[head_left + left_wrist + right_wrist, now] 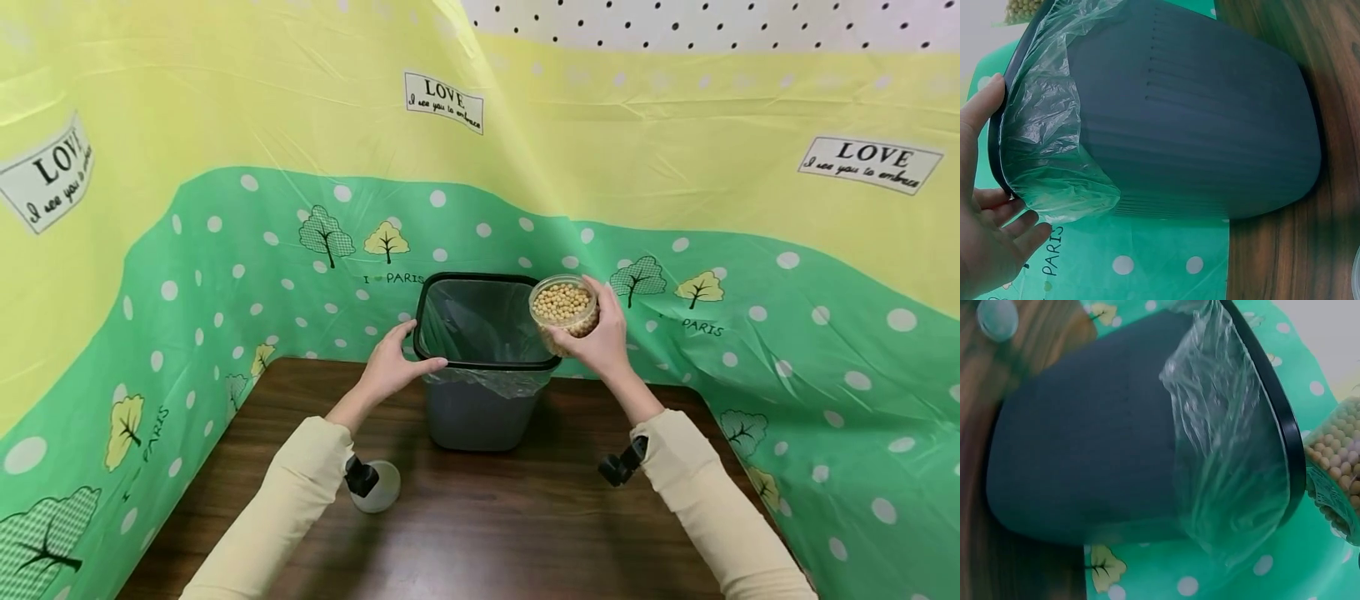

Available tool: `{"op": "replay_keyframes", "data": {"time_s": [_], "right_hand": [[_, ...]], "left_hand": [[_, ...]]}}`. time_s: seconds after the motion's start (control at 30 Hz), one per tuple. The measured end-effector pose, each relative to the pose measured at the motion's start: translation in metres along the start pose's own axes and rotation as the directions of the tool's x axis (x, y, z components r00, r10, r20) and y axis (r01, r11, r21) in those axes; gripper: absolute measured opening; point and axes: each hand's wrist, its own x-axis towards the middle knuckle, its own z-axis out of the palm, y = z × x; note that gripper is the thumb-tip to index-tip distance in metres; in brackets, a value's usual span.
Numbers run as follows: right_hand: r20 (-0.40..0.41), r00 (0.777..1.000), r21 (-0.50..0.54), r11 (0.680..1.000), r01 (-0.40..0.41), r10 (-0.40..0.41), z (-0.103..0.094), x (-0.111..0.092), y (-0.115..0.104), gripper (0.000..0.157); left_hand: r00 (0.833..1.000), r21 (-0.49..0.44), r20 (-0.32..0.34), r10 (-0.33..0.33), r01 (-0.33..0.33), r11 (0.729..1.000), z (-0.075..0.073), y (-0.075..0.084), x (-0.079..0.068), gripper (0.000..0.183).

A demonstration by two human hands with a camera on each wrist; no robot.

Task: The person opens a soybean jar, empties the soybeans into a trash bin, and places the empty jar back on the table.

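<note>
A dark grey trash can [480, 412] with a black rim [487, 365] stands upright, lined with a clear plastic bag [1054, 125] folded over its edge. My left hand [392, 365] rests on the rim's near left corner, thumb along the front and extended fingers touching the side. My right hand [603, 335] grips a clear round jar [564, 315] by its side, beside the can's right rim. Pale yellow soybeans [561, 302] fill the jar, and its mouth is uncovered. Only part of the jar shows in the right wrist view, where the right hand is out of sight.
A small translucent round container or lid [377, 487] lies on the dark wooden table [480, 533] near my left wrist. Behind the table and at both sides hangs a green and yellow printed cloth [660, 192]. Black wrist cameras [624, 462] are strapped to both forearms.
</note>
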Motion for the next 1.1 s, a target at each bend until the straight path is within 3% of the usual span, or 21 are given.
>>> {"op": "replay_keyframes", "data": {"time_s": [0.53,0.83,0.97,1.1], "right_hand": [[0.167,0.974,-0.159,0.971,0.178,-0.151,-0.003,0.033,0.012,0.086],[0.199,0.947,-0.179,0.941,0.286,-0.250,0.002,0.034,0.024,0.087],[0.223,0.921,-0.218,0.905,0.366,-0.319,0.002,0.034,0.028,0.090],[0.285,0.866,-0.256,0.838,0.483,-0.412,0.002,0.037,0.032,0.092]], "left_hand": [[1.000,-0.022,-0.017,-0.005,0.005,1.000,-0.001,-0.004,0.002,0.089],[1.000,-0.046,-0.023,-0.008,0.007,0.999,0.001,-0.003,0.001,0.086],[1.000,-0.057,-0.024,-0.010,0.009,0.998,0.003,-0.002,0.001,0.083],[1.000,-0.066,-0.025,-0.010,0.008,0.998,0.003,-0.002,0.001,0.083]]}}
